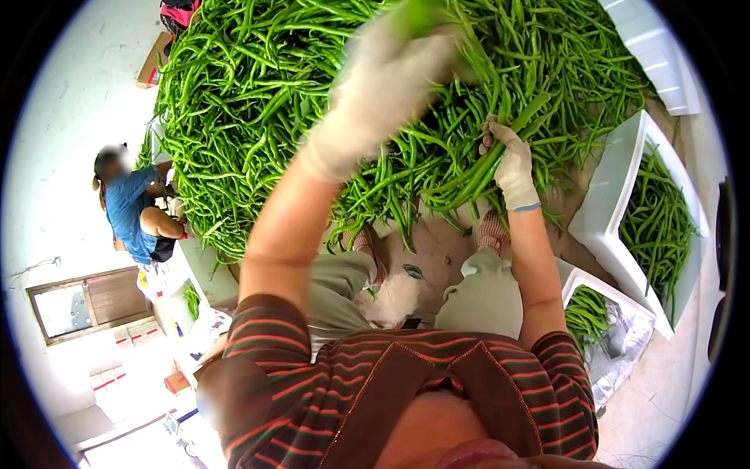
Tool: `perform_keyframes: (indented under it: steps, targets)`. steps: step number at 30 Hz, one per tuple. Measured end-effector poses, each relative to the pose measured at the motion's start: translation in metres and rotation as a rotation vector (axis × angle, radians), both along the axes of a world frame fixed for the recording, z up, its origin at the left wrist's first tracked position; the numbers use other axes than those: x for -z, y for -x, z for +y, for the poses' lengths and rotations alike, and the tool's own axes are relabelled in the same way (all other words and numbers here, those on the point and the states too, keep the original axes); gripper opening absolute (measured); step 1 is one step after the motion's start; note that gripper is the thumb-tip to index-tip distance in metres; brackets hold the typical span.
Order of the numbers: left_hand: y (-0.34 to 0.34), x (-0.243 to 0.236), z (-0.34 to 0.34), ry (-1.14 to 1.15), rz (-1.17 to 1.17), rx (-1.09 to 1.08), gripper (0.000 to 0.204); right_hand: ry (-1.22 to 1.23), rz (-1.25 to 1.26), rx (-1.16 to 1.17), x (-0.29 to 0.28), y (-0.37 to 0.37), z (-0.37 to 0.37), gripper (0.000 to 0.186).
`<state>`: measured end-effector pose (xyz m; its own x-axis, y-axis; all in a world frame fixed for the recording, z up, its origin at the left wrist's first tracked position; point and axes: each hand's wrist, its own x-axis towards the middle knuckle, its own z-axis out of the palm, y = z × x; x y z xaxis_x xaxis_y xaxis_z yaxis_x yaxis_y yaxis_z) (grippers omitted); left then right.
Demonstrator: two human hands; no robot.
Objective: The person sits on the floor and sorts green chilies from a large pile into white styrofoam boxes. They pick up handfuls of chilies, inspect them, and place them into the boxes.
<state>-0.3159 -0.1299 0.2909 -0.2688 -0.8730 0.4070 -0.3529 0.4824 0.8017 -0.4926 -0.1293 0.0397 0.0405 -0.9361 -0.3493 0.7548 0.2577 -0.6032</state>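
My left hand, in a pale glove, is raised over a large heap of long green chili peppers. It is smeared by motion, with a blurred green shape at its fingertips; whether it grips that cannot be told. My right hand, also gloved, is closed around a loose bunch of long peppers at the near right edge of the heap. My feet and trouser legs show below the heap.
A white foam box of peppers stands right, a smaller foil-lined box below it, and a white lid above. A co-worker in blue crouches at left by the heap. Cartons and boxes lie lower left.
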Motion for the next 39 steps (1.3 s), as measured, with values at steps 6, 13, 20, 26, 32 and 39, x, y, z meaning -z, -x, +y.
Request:
perform_keyframes:
  steps: [6,13,20,26,32,39]
  targets:
    - [0.062,0.014,0.000,-0.506,0.370,0.404,0.036,-0.028,0.038,0.016,0.019,0.015,0.005,0.024]
    - [-0.107,0.235,0.050,-0.969,0.224,-0.495,0.028,-0.110,0.067,0.013,0.027,0.024,0.014,0.025]
    - [-0.142,0.339,0.098,-0.743,-0.721,-0.601,0.043,-0.101,0.188,-0.115,0.033,0.003,0.019,0.022]
    - [-0.136,0.299,0.102,-0.720,-0.299,-0.596,0.037,0.062,0.216,-0.248,0.027,-0.024,0.029,0.015]
    - [-0.093,0.217,0.105,-0.986,0.503,-0.477,0.019,-0.014,0.207,-0.540,0.018,-0.071,0.045,0.027]
    - [-0.083,0.213,0.116,-1.156,0.675,-0.366,0.026,-0.022,0.116,-0.605,0.014,-0.095,0.056,0.022]
